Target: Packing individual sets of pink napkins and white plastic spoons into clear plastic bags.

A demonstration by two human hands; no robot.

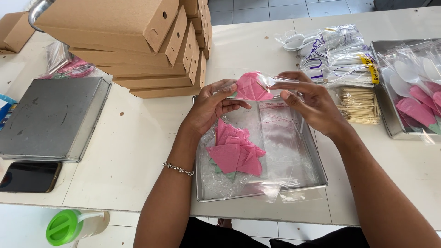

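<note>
- Head view: both hands are raised over the far edge of a metal tray point(317, 177) that sits at the near edge of the white table point(138, 151).
- The left hand point(209, 108) pinches the left end of a folded pink napkin point(250, 88) between thumb and fingertips; a beaded bracelet point(178, 169) circles that wrist.
- The right hand point(312, 103) grips the open end of a small clear plastic sleeve point(274, 82), thumb below and fingers above; the napkin lies partly inside this sleeve.
- Napkin and sleeve are held in the air between the two hands, above the tray's far rim.
- In the tray, towards its left side, lies a loose pile of folded pink napkins point(234, 154) with green showing under them; just beside, on the right half, is a stack of empty clear sleeves point(282, 138).
- At the table's far edge, behind the hands, stands a stack of flat cardboard boxes point(147, 50).
- Towards the left edge lies a closed metal tin point(50, 117), with a dark phone point(30, 176) near the front left corner.
- On the right, a bundle of toothpicks point(358, 105) lies near bags of white plastic spoons point(335, 53).
- At the right edge, a second metal tray point(383, 105) holds packed sleeves with spoons and pink napkins.
- Below the table's near left corner stands a green-lidded cup point(76, 226).
</note>
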